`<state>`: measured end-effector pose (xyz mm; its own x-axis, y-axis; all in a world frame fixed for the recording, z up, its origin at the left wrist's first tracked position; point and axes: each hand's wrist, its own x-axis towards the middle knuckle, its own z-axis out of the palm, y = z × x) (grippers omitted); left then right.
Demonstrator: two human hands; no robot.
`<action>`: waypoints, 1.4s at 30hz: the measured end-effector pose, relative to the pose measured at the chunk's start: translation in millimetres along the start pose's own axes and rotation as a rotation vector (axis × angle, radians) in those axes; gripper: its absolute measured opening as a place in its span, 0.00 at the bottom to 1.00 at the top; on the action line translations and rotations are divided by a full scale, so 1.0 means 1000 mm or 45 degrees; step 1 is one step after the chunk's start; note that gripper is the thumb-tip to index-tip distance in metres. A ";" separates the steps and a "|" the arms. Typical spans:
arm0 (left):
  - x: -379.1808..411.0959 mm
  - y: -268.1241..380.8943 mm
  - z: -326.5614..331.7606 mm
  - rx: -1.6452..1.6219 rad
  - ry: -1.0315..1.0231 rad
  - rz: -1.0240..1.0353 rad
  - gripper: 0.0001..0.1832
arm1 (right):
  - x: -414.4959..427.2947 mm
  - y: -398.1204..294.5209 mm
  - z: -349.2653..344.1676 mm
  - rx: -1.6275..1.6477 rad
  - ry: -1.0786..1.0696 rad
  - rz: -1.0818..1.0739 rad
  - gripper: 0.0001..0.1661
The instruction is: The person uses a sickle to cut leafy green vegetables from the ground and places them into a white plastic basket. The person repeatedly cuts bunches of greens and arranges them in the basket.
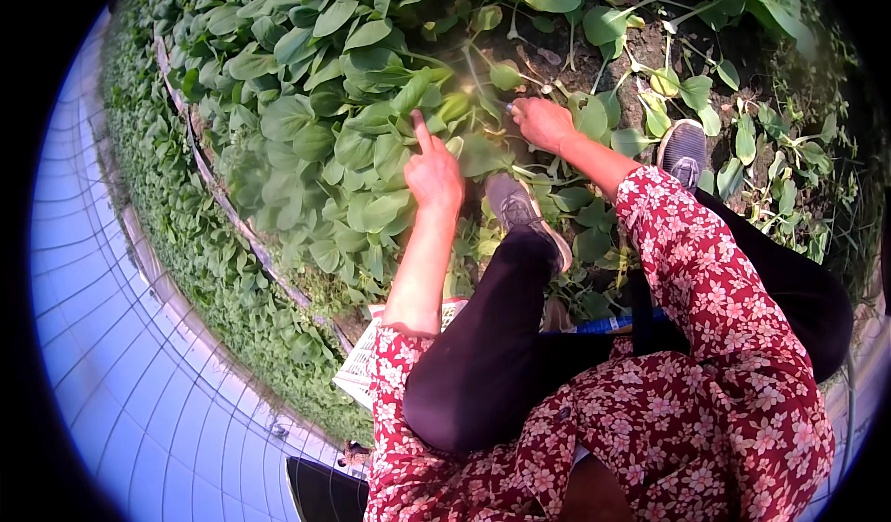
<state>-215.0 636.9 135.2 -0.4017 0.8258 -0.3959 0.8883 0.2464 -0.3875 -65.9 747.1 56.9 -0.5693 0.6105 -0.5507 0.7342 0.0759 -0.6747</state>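
Observation:
Leafy green plants, like bok choy or a similar broad-leaved vegetable, grow densely in front of me and to the left. Among their leaves is my left hand, index finger stretched forward and the other fingers curled; whether it grips a leaf is hidden. My right hand is closed around a small tool, of which only a short shiny bit shows by the fingers. Between the hands, yellowish leaves and pale stalks look hazy. Cut or trampled leaves lie on the soil to the right.
My shoes rest among the plants, with my knees bent. A white plastic crate stands beside my left elbow. Farther left, a narrow strip divides the beds, and a sheeted greenhouse wall curves past. Bare soil shows ahead to the right.

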 end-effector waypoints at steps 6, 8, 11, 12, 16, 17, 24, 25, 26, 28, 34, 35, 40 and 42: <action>-0.026 0.004 -0.026 -0.118 0.291 0.135 0.14 | -0.008 0.012 -0.006 1.532 -0.184 0.293 0.25; -0.043 0.001 -0.030 -0.120 0.442 0.193 0.10 | -0.011 -0.004 -0.004 2.027 -0.265 0.405 0.21; -0.068 -0.013 -0.026 -0.059 0.609 0.257 0.07 | -0.025 -0.028 -0.001 2.333 -0.389 0.365 0.23; -0.075 -0.014 -0.029 -0.130 0.528 0.260 0.08 | -0.030 -0.032 -0.003 2.263 -0.336 0.345 0.24; -0.089 -0.012 -0.082 -0.938 0.071 0.060 0.20 | -0.055 -0.033 -0.017 1.912 -0.159 0.139 0.24; -0.091 -0.016 -0.089 -1.003 -0.012 0.012 0.22 | -0.061 -0.035 -0.021 1.808 -0.132 0.089 0.24; -0.043 -0.013 -0.104 -0.923 -0.075 0.208 0.35 | -0.076 -0.056 -0.026 1.912 -0.379 0.030 0.23; -0.037 -0.013 -0.103 -1.068 -0.468 0.045 0.37 | -0.074 -0.056 -0.024 1.912 -0.388 0.023 0.22; -0.031 -0.015 -0.095 -1.002 -0.532 0.128 0.35 | -0.068 -0.053 -0.023 1.803 -0.364 0.039 0.20; -0.018 -0.018 -0.092 -0.694 -0.213 0.283 0.28 | -0.047 -0.043 -0.018 1.646 -0.190 0.181 0.19; 0.060 -0.014 -0.100 -0.140 -0.100 0.400 0.15 | 0.020 -0.035 -0.022 0.657 0.193 0.146 0.24; 0.071 -0.020 -0.094 -0.093 -0.169 0.345 0.14 | 0.024 -0.044 -0.020 0.558 0.154 0.126 0.24; 0.082 -0.036 -0.056 -0.073 -0.183 0.244 0.10 | 0.048 -0.034 -0.006 0.293 0.152 0.089 0.21; 0.074 -0.035 -0.053 -0.055 -0.227 0.253 0.12 | 0.052 -0.021 -0.001 0.279 0.151 0.046 0.20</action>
<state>-263.8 716.3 164.1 -0.2482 0.7584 -0.6027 0.9607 0.1131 -0.2534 -110.8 777.8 43.1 -0.4870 0.6992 -0.5235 0.6480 -0.1126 -0.7533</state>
